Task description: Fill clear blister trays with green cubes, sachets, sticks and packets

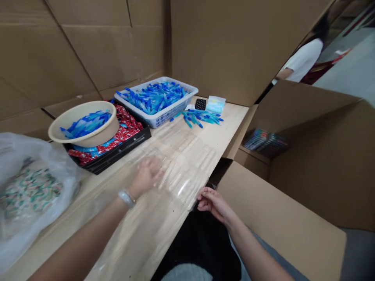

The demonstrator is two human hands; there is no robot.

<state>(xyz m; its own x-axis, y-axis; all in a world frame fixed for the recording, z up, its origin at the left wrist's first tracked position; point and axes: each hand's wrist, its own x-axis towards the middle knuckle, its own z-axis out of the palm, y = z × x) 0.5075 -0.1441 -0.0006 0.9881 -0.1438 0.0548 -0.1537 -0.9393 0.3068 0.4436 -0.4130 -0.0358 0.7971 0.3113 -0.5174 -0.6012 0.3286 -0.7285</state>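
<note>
My left hand (149,171), blurred by motion, is over the clear plastic film (187,171) that covers part of the wooden table. Its fingers are too smeared to tell what they hold; a pale band is at the wrist. At the table's front edge, my right hand (213,203) has its fingers curled together, and whatever may be in them is hidden. Beyond the hands, a loose pile of blue and teal pen-like pieces (200,117) lies on the table. A small printed packet (216,104) and a black dotted block (200,104) are behind it.
A white basket (164,119) and a cream bowl (102,134) hold more blue pieces. Red and blue packets (129,123) fill a black tray (117,154). At left is a plastic bag (63,164) of small pieces. An open carton (307,136) stands right; beyond it, a person's white sleeve (307,58).
</note>
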